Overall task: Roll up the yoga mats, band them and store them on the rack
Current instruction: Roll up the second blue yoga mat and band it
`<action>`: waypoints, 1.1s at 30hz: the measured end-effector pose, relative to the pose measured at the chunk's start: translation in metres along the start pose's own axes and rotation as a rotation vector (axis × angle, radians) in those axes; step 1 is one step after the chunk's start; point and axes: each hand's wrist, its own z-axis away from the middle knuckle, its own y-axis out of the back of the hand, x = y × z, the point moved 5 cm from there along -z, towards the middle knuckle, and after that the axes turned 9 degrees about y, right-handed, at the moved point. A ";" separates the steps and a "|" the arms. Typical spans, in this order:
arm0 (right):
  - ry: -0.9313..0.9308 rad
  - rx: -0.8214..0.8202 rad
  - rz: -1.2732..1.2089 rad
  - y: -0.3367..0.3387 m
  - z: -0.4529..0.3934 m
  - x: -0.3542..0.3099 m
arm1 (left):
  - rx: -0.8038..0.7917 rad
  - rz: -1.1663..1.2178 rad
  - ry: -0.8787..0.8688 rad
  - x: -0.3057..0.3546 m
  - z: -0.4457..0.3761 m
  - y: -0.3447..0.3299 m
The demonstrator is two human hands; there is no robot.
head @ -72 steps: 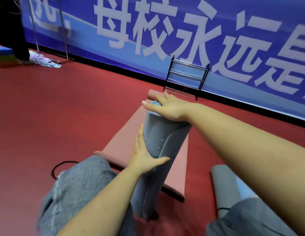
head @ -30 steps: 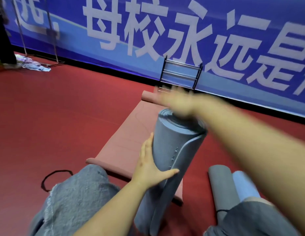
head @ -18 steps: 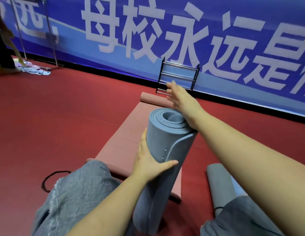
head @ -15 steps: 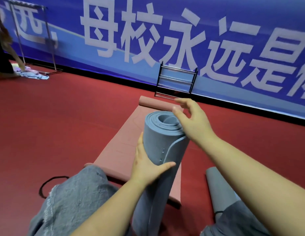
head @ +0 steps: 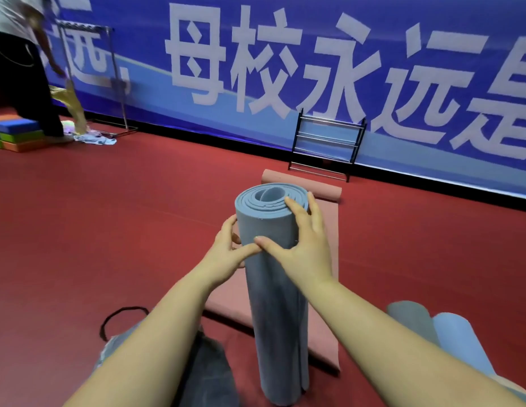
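Blue mat (head: 273,289) stood upright on floor, near | your right hand (head: 300,245) dropped from its top to clamp the side; left hand (head: 226,254) clamped opposite | roll tightened, banding next: black band (head: 123,318) lay left, rack (head: 326,148) far.

On the blue banner (head: 285,118) along the wall, large white Chinese characters are printed; "母校永远" can be read, followed by a character cut off at the right edge, and partly hidden characters at the left.
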 end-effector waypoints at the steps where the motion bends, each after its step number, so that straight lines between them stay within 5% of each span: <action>1: 0.013 -0.002 0.003 -0.007 -0.007 -0.003 | -0.029 0.035 0.016 0.001 -0.001 0.008; 10: 0.153 -0.243 0.214 -0.115 -0.060 -0.029 | -0.071 0.089 0.269 -0.051 -0.030 0.104; 26: 0.149 -0.850 0.286 -0.442 -0.071 0.053 | 0.159 0.401 0.700 -0.323 -0.100 0.202; 30: 0.158 -0.931 0.310 -0.493 -0.058 0.077 | 0.152 0.174 0.829 -0.392 -0.101 0.191; 33: 0.159 -0.964 0.315 -0.518 -0.046 0.089 | 0.065 -0.287 0.899 -0.443 -0.097 0.173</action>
